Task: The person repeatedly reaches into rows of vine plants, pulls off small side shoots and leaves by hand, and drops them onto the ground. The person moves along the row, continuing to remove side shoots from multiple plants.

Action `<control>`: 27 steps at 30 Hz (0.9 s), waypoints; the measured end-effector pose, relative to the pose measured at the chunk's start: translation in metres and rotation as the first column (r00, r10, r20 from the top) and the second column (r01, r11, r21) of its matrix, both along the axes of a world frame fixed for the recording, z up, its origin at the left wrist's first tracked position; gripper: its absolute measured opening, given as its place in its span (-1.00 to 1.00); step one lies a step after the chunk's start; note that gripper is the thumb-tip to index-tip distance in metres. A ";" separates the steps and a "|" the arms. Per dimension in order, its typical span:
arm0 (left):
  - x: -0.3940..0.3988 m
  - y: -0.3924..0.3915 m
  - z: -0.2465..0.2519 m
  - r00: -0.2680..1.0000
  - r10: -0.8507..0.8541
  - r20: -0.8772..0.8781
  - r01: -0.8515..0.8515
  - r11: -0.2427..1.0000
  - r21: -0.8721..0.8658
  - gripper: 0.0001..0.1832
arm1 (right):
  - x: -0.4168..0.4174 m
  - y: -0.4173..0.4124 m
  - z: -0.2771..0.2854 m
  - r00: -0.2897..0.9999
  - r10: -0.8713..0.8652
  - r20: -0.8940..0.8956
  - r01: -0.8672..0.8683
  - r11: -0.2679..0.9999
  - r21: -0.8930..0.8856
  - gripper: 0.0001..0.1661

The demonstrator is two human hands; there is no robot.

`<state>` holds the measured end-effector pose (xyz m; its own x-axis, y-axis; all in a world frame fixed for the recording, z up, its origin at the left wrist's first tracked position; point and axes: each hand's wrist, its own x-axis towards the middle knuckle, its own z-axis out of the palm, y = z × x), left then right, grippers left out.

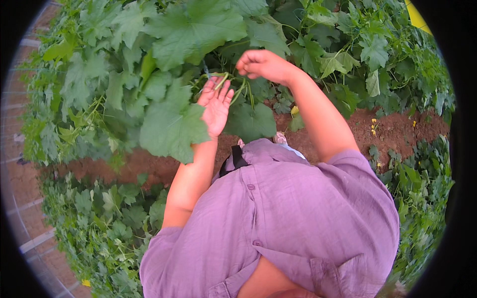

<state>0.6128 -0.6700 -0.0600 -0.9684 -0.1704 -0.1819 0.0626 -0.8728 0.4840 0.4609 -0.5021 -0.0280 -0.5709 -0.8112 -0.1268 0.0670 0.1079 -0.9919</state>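
Observation:
Palm up, my left hand [216, 111] reaches in among a climbing plant with broad lobed leaves. Its fingers are spread, and a green vine stem [222, 81] lies across them near the tips. A thin pale-blue string [206, 69] runs down to the stem beside these fingers. My right hand [261, 66] hovers just right of the stem with its fingers curled; whether anything thin is pinched there cannot be seen. One large leaf [173, 124] covers part of my left wrist. Another broad leaf [251, 121] hangs below the stem, between my forearms.
Dense vine foliage [85, 82] rises in front of me. A strip of brown soil [395, 128] with small yellow flowers [373, 126] runs beneath my feet. Behind me grows another leafy row [123, 219]. Something yellow [418, 18] shows at the upper right; a paved path [33, 223] borders the left.

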 end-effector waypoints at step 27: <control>0.124 0.063 0.085 0.871 0.490 0.031 -0.444 0.814 -0.374 -0.57 | 0.064 -0.033 -0.238 0.955 0.292 -0.046 -0.255 0.892 0.372 -0.84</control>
<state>0.7364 -0.6069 0.0246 -0.7304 -0.6696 -0.1349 0.3415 -0.5290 0.7769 0.5248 -0.5346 -0.2665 -0.3572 -0.8471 -0.3935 -0.1118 0.4570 -0.8824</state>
